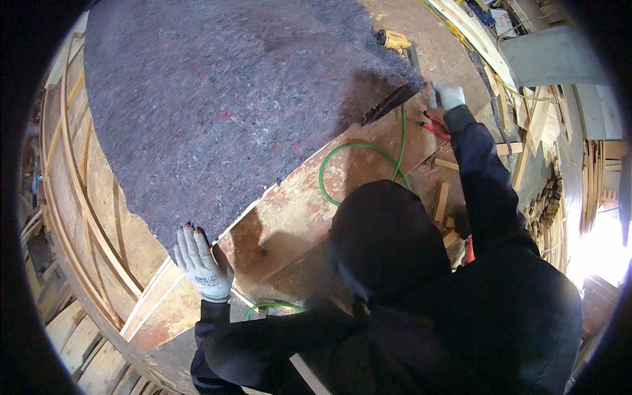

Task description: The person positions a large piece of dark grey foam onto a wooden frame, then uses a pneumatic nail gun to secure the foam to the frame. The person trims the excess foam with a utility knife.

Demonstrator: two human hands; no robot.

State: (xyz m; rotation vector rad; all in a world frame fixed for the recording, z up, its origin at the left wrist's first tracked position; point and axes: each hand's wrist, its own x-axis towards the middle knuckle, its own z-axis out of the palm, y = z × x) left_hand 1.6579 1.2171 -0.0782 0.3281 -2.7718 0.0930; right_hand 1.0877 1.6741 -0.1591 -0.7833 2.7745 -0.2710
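Observation:
A large blue-grey felt sheet [237, 112], flecked with red and white, lies over a worn tan and reddish board [296, 217]. My left hand [205, 266], in a pale glove with dark fingertips, rests flat with stretched fingers on the sheet's near corner. At its far right corner, my right hand [449, 97], gloved too, is bent in with the fingers pinched at the felt's tip. There the edge is raised, showing a dark underside. Red-handled pliers [436, 125] lie just below that hand. Black clothing [395, 250] hides the lower middle of the view.
A yellow power tool [395, 41] lies beyond the felt's right edge. Green hose [322, 172] loops across the board. Curved wooden strips [85, 184] run along the left. Wood offcuts [442, 201] lie under my right arm, and more lumber [536, 125] is piled at the right.

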